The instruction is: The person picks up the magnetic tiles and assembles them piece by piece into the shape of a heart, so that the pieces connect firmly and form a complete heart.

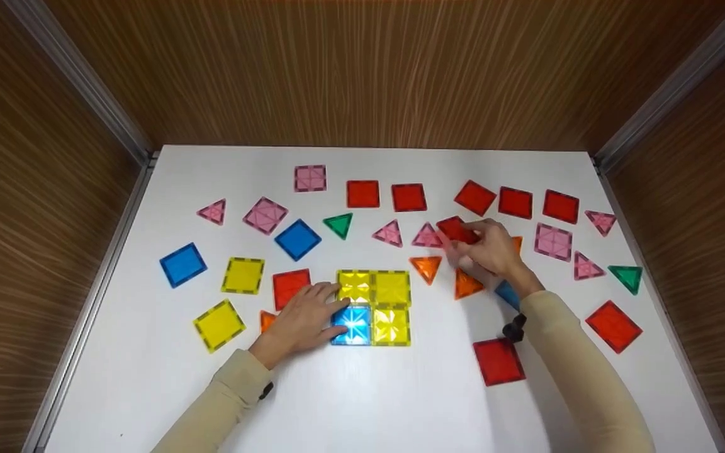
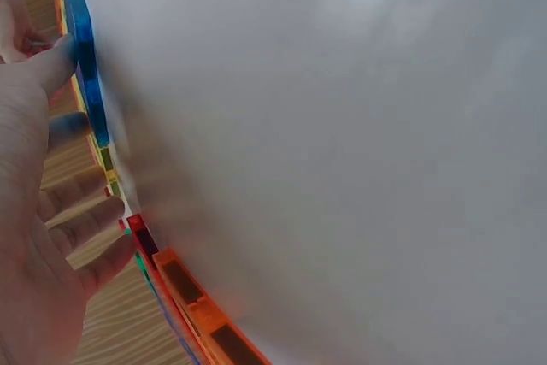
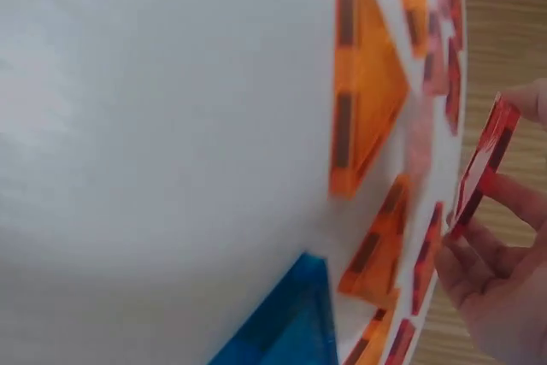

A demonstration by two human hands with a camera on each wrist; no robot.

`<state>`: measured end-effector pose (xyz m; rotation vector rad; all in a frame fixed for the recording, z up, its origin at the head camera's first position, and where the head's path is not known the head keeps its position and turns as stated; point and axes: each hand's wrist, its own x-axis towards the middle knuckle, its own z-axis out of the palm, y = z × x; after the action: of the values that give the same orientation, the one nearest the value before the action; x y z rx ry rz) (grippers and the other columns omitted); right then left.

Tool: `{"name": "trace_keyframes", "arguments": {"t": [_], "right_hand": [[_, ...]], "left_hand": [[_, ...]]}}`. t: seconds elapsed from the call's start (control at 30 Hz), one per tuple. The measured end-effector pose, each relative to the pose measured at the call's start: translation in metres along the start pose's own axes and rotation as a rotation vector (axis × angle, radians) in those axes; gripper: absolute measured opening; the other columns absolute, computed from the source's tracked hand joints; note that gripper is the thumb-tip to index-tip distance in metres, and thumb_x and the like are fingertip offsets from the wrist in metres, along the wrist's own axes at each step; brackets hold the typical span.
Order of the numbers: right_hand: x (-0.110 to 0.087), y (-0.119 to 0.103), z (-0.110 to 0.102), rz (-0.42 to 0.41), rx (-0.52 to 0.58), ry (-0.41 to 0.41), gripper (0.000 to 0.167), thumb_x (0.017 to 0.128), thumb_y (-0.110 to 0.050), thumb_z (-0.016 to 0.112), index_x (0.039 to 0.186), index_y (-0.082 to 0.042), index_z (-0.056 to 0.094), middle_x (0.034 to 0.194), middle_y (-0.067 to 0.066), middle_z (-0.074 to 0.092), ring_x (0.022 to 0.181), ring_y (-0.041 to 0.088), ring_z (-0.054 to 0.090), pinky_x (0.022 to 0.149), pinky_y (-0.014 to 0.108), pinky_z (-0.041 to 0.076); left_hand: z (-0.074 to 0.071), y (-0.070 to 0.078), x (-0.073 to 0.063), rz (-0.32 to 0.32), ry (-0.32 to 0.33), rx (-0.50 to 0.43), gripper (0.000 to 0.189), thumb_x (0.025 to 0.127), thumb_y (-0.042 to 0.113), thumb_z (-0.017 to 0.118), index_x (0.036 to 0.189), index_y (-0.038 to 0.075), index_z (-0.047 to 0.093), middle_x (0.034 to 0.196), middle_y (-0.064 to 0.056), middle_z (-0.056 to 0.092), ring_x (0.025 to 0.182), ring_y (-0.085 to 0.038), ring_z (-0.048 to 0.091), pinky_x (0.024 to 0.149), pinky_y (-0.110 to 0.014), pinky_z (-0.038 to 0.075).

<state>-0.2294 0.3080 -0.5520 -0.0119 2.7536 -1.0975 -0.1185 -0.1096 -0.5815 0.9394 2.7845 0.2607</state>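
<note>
Flat on the table, a blue square tile (image 1: pixel 356 333) lies edge to edge with three yellow square tiles (image 1: pixel 391 287), forming a larger square. My left hand (image 1: pixel 303 318) rests at its left side, fingers spread and fairly straight. In the left wrist view the thumb touches the blue tile's edge (image 2: pixel 84 49). Raised above the table, a tilted red translucent tile (image 3: pixel 485 164) is pinched between the thumb and fingers of my right hand (image 1: pixel 493 248). Beneath and beside that hand lie a red square (image 1: pixel 454 228), a pink triangle (image 1: pixel 427 236) and orange triangles (image 1: pixel 466 284).
Loose tiles surround the block: red squares (image 1: pixel 409 197) along the back, blue squares (image 1: pixel 183 265) and yellow squares (image 1: pixel 219 324) at left, a green triangle (image 1: pixel 627 277) at right. A red square (image 1: pixel 499 362) lies near my right sleeve. Wood-grain panels (image 1: pixel 369 75) enclose the white table (image 1: pixel 362 402).
</note>
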Motion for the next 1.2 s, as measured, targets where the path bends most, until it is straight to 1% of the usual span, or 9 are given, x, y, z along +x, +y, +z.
{"name": "trace_keyframes", "arguments": {"t": [0.1, 0.2, 0.27, 0.37, 0.5, 0.8, 0.9, 1.0, 1.2], "right_hand": [[-0.004, -0.009, 0.001, 0.039, 0.072, -0.077, 0.060, 0.095, -0.045, 0.074, 0.145, -0.013, 0.063, 0.146, 0.016, 0.055, 0.119, 0.033, 0.052, 0.096, 0.041, 0.052], [-0.008, -0.019, 0.005, 0.037, 0.101, -0.148, 0.059, 0.096, -0.047, 0.073, 0.144, -0.015, 0.063, 0.138, 0.014, 0.059, 0.115, 0.031, 0.054, 0.089, 0.034, 0.052], [-0.010, -0.025, 0.010, 0.004, 0.108, -0.176, 0.057, 0.096, -0.047, 0.073, 0.143, -0.015, 0.065, 0.136, 0.015, 0.062, 0.114, 0.031, 0.056, 0.087, 0.033, 0.052], [-0.011, -0.035, 0.019, -0.067, 0.112, -0.196, 0.054, 0.096, -0.044, 0.074, 0.140, -0.013, 0.067, 0.133, 0.015, 0.066, 0.111, 0.030, 0.058, 0.088, 0.031, 0.051], [-0.010, -0.044, 0.032, -0.163, 0.131, -0.235, 0.048, 0.096, -0.035, 0.074, 0.137, -0.010, 0.070, 0.129, 0.016, 0.069, 0.108, 0.029, 0.059, 0.089, 0.030, 0.049], [-0.008, -0.058, 0.053, -0.262, 0.162, -0.364, 0.037, 0.099, -0.030, 0.068, 0.130, -0.010, 0.073, 0.126, 0.014, 0.073, 0.103, 0.023, 0.063, 0.085, 0.022, 0.053], [-0.005, -0.063, 0.058, -0.308, 0.189, -0.389, 0.034, 0.100, -0.025, 0.065, 0.128, -0.007, 0.074, 0.124, 0.016, 0.074, 0.105, 0.024, 0.064, 0.090, 0.025, 0.053], [-0.003, -0.066, 0.062, -0.331, 0.196, -0.413, 0.033, 0.101, -0.023, 0.063, 0.126, -0.007, 0.076, 0.124, 0.017, 0.075, 0.109, 0.024, 0.063, 0.099, 0.030, 0.050], [-0.001, -0.068, 0.069, -0.292, 0.164, -0.449, 0.032, 0.103, -0.028, 0.062, 0.125, -0.010, 0.077, 0.127, 0.012, 0.077, 0.110, 0.024, 0.064, 0.107, 0.041, 0.050]], "left_hand": [[-0.001, 0.000, 0.001, -0.005, -0.006, -0.003, 0.065, 0.104, 0.061, 0.054, 0.159, 0.026, 0.049, 0.165, -0.009, 0.045, 0.151, -0.030, 0.042, 0.127, -0.052, 0.038], [-0.002, -0.001, 0.001, -0.008, -0.008, 0.004, 0.065, 0.104, 0.061, 0.054, 0.158, 0.026, 0.049, 0.165, -0.009, 0.045, 0.151, -0.030, 0.043, 0.127, -0.052, 0.038], [-0.002, -0.001, 0.001, -0.010, -0.011, 0.011, 0.065, 0.104, 0.061, 0.053, 0.158, 0.026, 0.049, 0.164, -0.009, 0.045, 0.151, -0.030, 0.043, 0.127, -0.052, 0.038], [-0.003, 0.000, 0.001, -0.012, -0.016, 0.010, 0.065, 0.104, 0.062, 0.054, 0.158, 0.026, 0.049, 0.165, -0.009, 0.045, 0.151, -0.030, 0.043, 0.127, -0.052, 0.038], [-0.004, 0.001, 0.002, -0.017, -0.025, 0.000, 0.065, 0.104, 0.062, 0.053, 0.159, 0.027, 0.048, 0.165, -0.008, 0.044, 0.151, -0.030, 0.042, 0.127, -0.052, 0.038], [-0.001, -0.001, 0.003, -0.003, -0.008, -0.010, 0.065, 0.103, 0.062, 0.055, 0.157, 0.026, 0.051, 0.164, -0.009, 0.046, 0.150, -0.031, 0.043, 0.126, -0.053, 0.039], [-0.001, -0.002, 0.002, 0.000, -0.007, -0.016, 0.065, 0.103, 0.062, 0.054, 0.157, 0.026, 0.052, 0.164, -0.009, 0.047, 0.150, -0.031, 0.043, 0.126, -0.053, 0.038], [-0.001, -0.002, 0.002, 0.000, -0.010, -0.016, 0.065, 0.104, 0.063, 0.053, 0.157, 0.026, 0.051, 0.164, -0.009, 0.046, 0.151, -0.031, 0.043, 0.126, -0.053, 0.038], [0.000, -0.002, 0.003, 0.010, 0.001, -0.015, 0.064, 0.104, 0.061, 0.055, 0.157, 0.026, 0.051, 0.164, -0.009, 0.046, 0.150, -0.031, 0.043, 0.126, -0.053, 0.039]]}}
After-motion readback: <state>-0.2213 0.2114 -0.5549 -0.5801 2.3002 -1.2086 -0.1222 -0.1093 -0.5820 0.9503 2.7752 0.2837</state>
